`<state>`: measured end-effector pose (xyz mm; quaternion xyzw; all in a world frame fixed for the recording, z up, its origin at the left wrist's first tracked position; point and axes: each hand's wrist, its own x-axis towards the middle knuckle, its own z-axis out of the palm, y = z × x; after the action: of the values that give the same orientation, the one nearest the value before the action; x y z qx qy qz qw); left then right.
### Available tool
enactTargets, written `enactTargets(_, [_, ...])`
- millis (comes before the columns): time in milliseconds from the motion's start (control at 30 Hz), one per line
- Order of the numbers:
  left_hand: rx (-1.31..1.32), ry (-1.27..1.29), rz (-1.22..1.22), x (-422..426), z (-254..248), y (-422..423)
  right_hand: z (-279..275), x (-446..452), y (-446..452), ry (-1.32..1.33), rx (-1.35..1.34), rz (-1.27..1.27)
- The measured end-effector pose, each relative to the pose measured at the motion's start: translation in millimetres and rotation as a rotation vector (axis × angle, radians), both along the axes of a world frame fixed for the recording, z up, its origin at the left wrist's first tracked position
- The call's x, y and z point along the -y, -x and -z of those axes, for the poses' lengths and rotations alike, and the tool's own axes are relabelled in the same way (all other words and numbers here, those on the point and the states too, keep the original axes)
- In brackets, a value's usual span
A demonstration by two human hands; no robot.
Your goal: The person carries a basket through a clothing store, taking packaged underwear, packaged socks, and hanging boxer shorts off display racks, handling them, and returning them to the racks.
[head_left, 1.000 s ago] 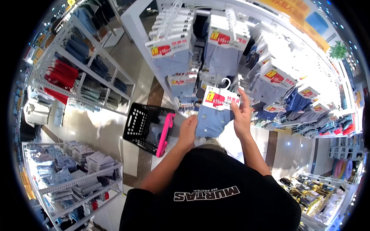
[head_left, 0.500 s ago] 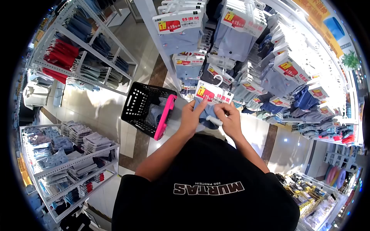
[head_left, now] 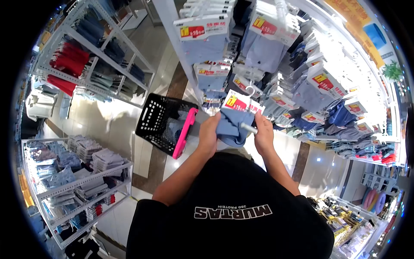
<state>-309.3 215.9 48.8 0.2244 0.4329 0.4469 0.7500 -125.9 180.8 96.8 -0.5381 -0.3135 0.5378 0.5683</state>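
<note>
Now holding the folded blue garment (head_left: 232,125) right of the basket (head_left: 147,113), clasped at its left edge in the left hand (head_left: 209,134), after shifting the half-curled right hand (head_left: 264,133), unclear in its grip, rightward, so baring more cloth.

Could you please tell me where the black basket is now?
In the head view, the black basket is left of centre, its pink handle just left of the left hand.
</note>
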Motion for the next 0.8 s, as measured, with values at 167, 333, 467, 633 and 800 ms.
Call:
enactTargets(167, [-0.13,-0.081,0.101,3.4,-16.7,-7.8,-10.0,-13.0,-14.1,-0.192,0.255,0.036])
enactTargets(333, [-0.063,-0.071,0.172,2.9,-6.9,-4.1,-51.1,-45.0,-40.4,-0.356,0.386,0.119])
enactTargets(467, [-0.063,-0.08,0.179,4.1,-4.4,-1.6,-102.0,-82.4,-56.6,-0.555,0.577,0.218])
enactTargets(633, [-0.081,-0.097,0.226,9.8,-2.3,1.4,-129.2,-129.8,-58.5,-0.643,0.623,0.22])
enactTargets(800, [-0.097,-0.081,0.225,14.7,3.2,0.8,-97.4,-146.9,-56.3,-0.583,0.647,0.259])
